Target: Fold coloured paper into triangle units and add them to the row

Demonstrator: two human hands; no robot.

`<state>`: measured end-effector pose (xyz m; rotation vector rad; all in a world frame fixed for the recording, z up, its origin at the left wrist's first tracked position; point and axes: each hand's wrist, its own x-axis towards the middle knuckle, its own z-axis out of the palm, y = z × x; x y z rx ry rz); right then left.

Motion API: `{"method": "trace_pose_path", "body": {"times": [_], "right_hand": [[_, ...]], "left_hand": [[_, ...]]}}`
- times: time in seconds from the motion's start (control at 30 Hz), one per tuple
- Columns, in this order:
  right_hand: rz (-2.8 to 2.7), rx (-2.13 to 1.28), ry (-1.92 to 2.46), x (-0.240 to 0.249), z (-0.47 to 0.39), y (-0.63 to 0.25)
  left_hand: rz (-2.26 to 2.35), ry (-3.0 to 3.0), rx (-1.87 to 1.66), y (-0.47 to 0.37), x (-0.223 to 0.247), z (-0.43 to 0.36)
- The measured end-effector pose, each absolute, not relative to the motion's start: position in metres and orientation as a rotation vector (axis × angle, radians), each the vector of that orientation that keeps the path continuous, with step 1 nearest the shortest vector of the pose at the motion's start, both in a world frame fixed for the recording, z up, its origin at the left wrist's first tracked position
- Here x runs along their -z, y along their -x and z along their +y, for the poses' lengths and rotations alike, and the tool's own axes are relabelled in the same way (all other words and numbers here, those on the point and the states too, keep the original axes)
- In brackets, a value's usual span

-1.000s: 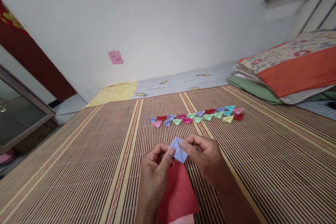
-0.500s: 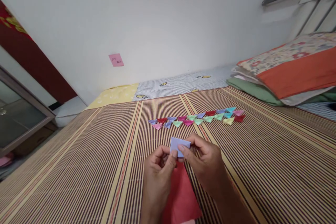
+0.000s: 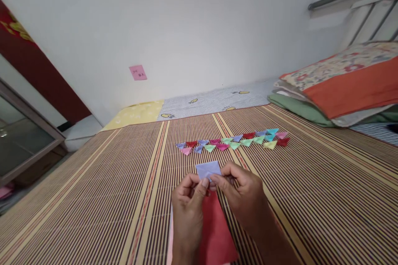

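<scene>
A small folded piece of light blue paper (image 3: 208,169) is pinched between both hands. My left hand (image 3: 190,205) grips its lower left part, the thumb on its front. My right hand (image 3: 244,194) holds the lower right part with thumb and fingers. The two thumb tips almost meet at the paper's bottom edge. Beneath the hands, red paper (image 3: 217,232) lies on the striped mat (image 3: 102,190). Beyond them, several small folded paper triangles (image 3: 222,147) in blue, red, pink, green and yellow lie in two rows.
A white wall with a pink note (image 3: 137,73) rises behind the mat. Folded bedding (image 3: 351,87) in orange, floral and green is stacked at the right. A glass-fronted cabinet (image 3: 25,136) stands at the left. Patterned cloth (image 3: 199,101) borders the wall.
The blue paper has shifted slightly left and tilted, and a crease now shows near its bottom edge. Both hands keep their grip, with the thumbs lower on it.
</scene>
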<state>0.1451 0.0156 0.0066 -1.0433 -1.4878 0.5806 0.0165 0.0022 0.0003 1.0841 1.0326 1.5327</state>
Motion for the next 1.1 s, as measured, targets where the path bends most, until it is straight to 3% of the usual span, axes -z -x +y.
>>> {"method": "trace_pose_path", "body": {"times": [0.1,0.33,0.57,0.67,1.1], "right_hand": [[-1.476,-0.485,1.065,-0.006,0.016,-0.146],[-1.483,-0.735,0.879,-0.011,0.021,-0.153],[-1.640,0.032,0.837,-0.003,0.022,-0.147],[-1.715,0.173,0.846,0.001,0.022,-0.140],[-1.837,0.076,0.791,0.007,0.023,-0.120]], "left_hand": [[1.017,-1.066,-1.553,-0.019,-0.001,0.002],[0.960,-1.081,-1.493,-0.022,-0.001,0.003],[0.913,-0.801,-1.385,-0.021,-0.008,0.004],[0.790,-0.616,-1.399,-0.016,-0.016,-0.001],[0.884,-0.468,-1.526,0.001,-0.011,0.010]]}}
